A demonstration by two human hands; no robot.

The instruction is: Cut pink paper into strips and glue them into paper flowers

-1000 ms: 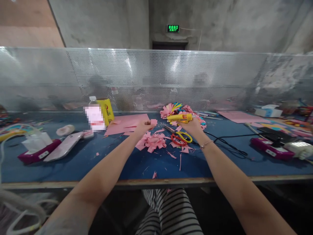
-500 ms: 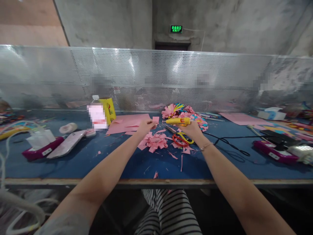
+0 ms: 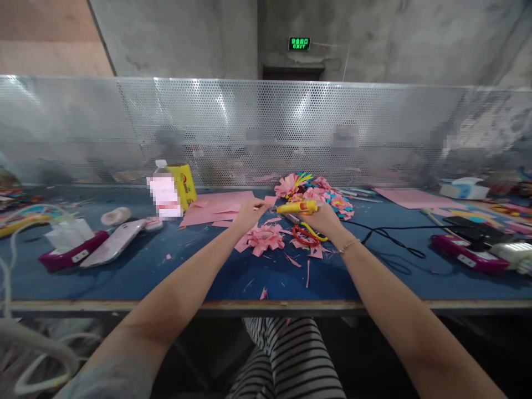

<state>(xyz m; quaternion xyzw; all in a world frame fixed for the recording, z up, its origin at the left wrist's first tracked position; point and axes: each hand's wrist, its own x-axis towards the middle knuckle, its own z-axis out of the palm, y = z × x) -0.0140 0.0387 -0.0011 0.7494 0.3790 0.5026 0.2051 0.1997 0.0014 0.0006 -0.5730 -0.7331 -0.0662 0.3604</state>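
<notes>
My left hand [image 3: 250,213] pinches a small piece of pink paper [image 3: 271,200] between thumb and fingers. In my right hand [image 3: 325,219] is a yellow hot glue gun [image 3: 297,208], its nozzle pointing left, close to that paper. Below the hands lies a pink paper flower [image 3: 265,239] with scraps around it. Scissors with red and yellow handles [image 3: 306,235] rest under the glue gun, partly hidden by it. Behind the right hand sits a heap of pink, blue and yellow paper flowers [image 3: 318,194].
Pink paper sheets [image 3: 220,208] lie behind my left hand. A bottle [image 3: 163,194] and a yellow packet [image 3: 185,183] stand at the left, near a phone [image 3: 114,244] and a purple power strip [image 3: 75,252]. A black cable [image 3: 386,234] runs right toward another purple strip [image 3: 469,256].
The glue gun has moved slightly left, toward the pink paper piece. The paper has turned a little and shifted right, with its edge now nearer the nozzle.
</notes>
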